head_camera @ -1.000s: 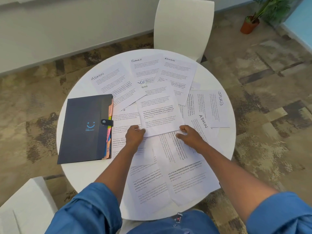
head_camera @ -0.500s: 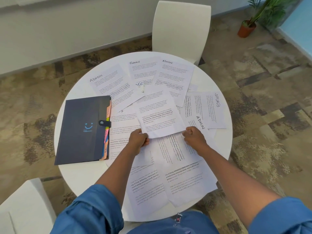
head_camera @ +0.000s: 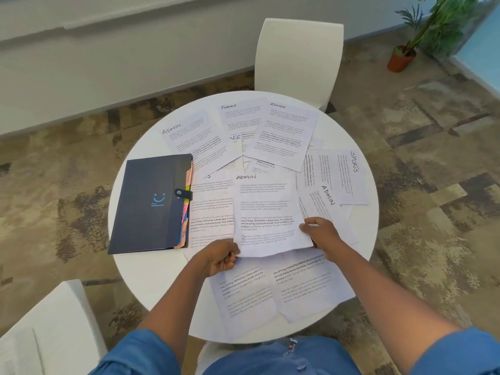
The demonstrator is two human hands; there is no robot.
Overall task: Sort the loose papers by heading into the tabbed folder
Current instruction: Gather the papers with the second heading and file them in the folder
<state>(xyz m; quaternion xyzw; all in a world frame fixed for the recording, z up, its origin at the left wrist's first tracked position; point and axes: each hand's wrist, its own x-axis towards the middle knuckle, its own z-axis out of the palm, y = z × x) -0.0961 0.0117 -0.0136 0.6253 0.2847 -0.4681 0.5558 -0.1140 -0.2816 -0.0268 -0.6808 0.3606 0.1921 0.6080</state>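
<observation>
A sheet headed ADMIN [head_camera: 266, 209] is lifted off the pile at the table's middle. My left hand [head_camera: 220, 257] pinches its near left corner and my right hand [head_camera: 320, 234] grips its near right edge. Several more printed sheets lie spread over the round white table [head_camera: 135, 277]: one headed FINANCE [head_camera: 238, 117], others headed ADMIN [head_camera: 189, 142], and one headed SPORTS [head_camera: 343, 174] at the right. The dark tabbed folder [head_camera: 151, 204] lies closed on the left, its strap snapped, with coloured tabs along its right edge.
A white chair [head_camera: 297, 55] stands behind the table and another white chair [head_camera: 48, 328] is at the near left. A potted plant [head_camera: 403, 55] sits on the carpet at the far right. Some sheets overhang the table's near edge.
Both hands have taken hold of the middle sheet and drawn it toward me off the pile, so its ADMIN heading now shows. The camera has moved closer.
</observation>
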